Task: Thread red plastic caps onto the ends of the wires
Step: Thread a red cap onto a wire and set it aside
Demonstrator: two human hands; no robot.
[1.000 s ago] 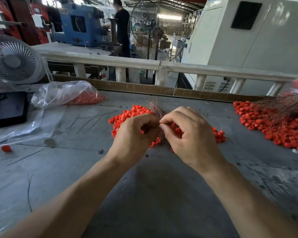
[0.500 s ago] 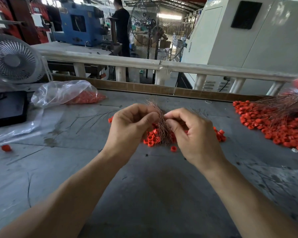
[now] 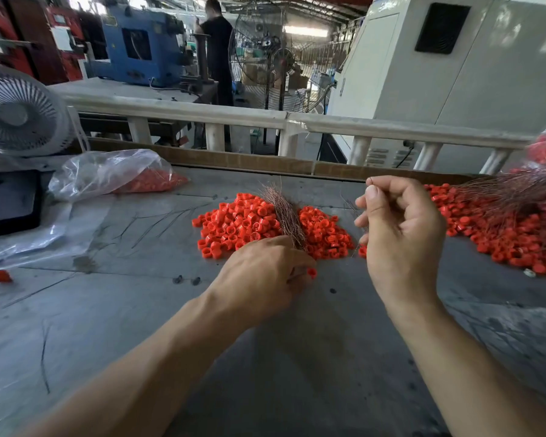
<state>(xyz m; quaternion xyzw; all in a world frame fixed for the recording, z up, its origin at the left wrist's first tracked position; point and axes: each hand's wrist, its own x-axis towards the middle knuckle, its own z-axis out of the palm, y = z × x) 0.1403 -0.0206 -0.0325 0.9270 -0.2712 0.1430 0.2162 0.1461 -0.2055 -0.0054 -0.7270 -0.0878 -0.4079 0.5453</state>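
I see a gray table (image 3: pixel 108 326) with a pile of red caps (image 3: pixel 246 222) in the middle and thin wires (image 3: pixel 286 216) across it. More caps (image 3: pixel 501 244) lie right, a clear bag (image 3: pixel 108 173) left, one loose cap (image 3: pixel 2 275) near the edge

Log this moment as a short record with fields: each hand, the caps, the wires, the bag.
left hand: low over the table, fingers curled at the near end of the wire bundle, one red cap at its fingertips
right hand: raised, pinching a single thin wire
loose caps: heaped on the table around the bundle
capped wires: piled at far right
plastic bag: far left, holds more caps
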